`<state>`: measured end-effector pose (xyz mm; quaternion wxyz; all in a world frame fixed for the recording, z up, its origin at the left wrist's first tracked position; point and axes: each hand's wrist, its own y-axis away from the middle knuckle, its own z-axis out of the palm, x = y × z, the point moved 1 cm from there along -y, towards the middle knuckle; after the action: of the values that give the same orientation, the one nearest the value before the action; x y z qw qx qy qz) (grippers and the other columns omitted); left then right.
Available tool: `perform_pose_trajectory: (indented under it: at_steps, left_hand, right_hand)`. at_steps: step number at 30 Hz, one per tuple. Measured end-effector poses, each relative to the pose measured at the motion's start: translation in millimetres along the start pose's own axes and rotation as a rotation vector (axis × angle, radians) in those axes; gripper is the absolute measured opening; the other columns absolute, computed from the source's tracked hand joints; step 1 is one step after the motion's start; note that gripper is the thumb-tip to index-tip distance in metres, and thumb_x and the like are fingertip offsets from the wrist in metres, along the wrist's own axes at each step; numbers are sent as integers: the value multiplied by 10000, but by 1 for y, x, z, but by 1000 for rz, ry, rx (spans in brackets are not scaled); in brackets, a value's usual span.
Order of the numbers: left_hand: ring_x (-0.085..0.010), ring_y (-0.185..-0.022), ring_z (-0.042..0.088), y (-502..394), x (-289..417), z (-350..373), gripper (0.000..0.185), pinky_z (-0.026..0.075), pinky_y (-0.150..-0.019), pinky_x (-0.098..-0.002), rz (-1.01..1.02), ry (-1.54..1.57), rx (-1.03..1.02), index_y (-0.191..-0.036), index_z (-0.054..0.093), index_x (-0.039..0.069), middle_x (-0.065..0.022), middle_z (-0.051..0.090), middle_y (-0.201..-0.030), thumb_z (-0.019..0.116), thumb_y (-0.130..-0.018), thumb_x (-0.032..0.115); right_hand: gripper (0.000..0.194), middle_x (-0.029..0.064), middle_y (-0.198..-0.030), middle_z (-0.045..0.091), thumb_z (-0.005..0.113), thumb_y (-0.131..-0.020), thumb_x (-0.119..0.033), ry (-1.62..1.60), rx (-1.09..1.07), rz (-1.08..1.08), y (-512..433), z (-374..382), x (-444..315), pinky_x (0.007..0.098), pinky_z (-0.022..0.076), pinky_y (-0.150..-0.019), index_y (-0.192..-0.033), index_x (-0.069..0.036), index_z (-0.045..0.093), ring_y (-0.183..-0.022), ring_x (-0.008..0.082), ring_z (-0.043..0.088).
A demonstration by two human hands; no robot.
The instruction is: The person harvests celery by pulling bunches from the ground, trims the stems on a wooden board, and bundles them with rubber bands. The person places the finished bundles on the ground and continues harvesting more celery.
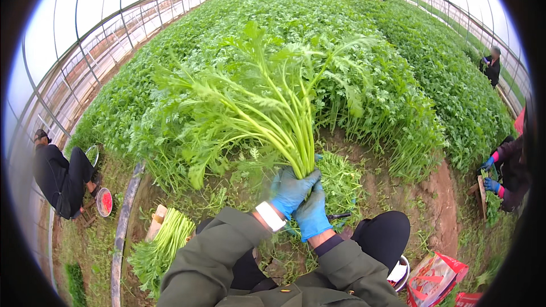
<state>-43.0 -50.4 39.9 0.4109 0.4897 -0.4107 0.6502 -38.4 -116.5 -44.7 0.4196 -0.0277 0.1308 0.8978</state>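
A leafy bunch of cut greens, resembling garland chrysanthemum (294, 136), fans up and away from me with its pale stems gathered low. My left hand (294, 189), in a blue glove with a white band at the wrist, is closed around the stem bases. Just below and right, my right hand (313, 215), also blue-gloved, presses against the left one and closes at the stem ends. Its fingers are partly hidden. A dark handle-like object (339, 216) shows beside the right hand; whether it is held or lying there I cannot tell.
Dense standing greens (256, 13) fill the ground ahead. Cut stems (164, 243) lie on a wooden board (155, 221) at left, beside a long edging strip (123, 230). A red-and-white bag (435, 279) and a metal bowl (401, 275) sit at lower right. Several people work around.
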Motion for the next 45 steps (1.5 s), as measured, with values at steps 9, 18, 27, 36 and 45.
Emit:
perform_pose_trajectory:
  at_steps: [9, 18, 27, 36, 45]
  left_hand:
    - [-160, -880, 622, 0, -35, -29, 304, 495, -773, -288, -129, -54, -5, -1078, 609, 8, -83, 663, -962, 656, -802, 125]
    - [-168, -764, 620, 6, -32, -16, 195, 523, -675, -302, -10, -224, -24, -1019, 601, 12, -88, 644, -848, 615, -832, 64]
    - [-193, -784, 648, 5, -52, -26, 350, 526, -718, -340, 114, -820, 17, -1079, 571, -2, -135, 669, -885, 691, -795, 164]
    - [-244, -900, 633, -5, -33, -20, 370, 494, -787, -343, -280, -118, -31, -1104, 581, 14, -139, 665, -957, 705, -773, 122]
    - [-103, -703, 584, -8, -41, -13, 293, 496, -610, -259, -70, -341, 2, -1102, 598, 12, -51, 650, -873, 623, -810, -6]
  right_hand:
    - [389, 51, -1265, 541, 538, -895, -85, 920, 113, -427, 34, 48, -55, 315, 449, -921, -1280, -62, 489, -1093, 132, 536]
    - [354, 108, -978, 660, 677, -723, -8, 2515, -471, -631, 22, 122, -80, 322, 534, -783, -1066, -64, 614, -884, 236, 658]
    - [424, 152, -862, 653, 680, -760, -45, 2025, -466, -816, -4, 128, -103, 313, 520, -650, -1174, -91, 597, -687, 226, 637]
    - [217, 53, -771, 667, 702, -828, -113, 1620, -363, 289, 14, 111, -111, 277, 518, -617, -1007, -5, 645, -665, 102, 622]
    - [239, 96, -776, 666, 625, -853, -113, 1706, -40, -219, 6, 102, -121, 272, 525, -580, -1055, 10, 590, -650, 127, 645]
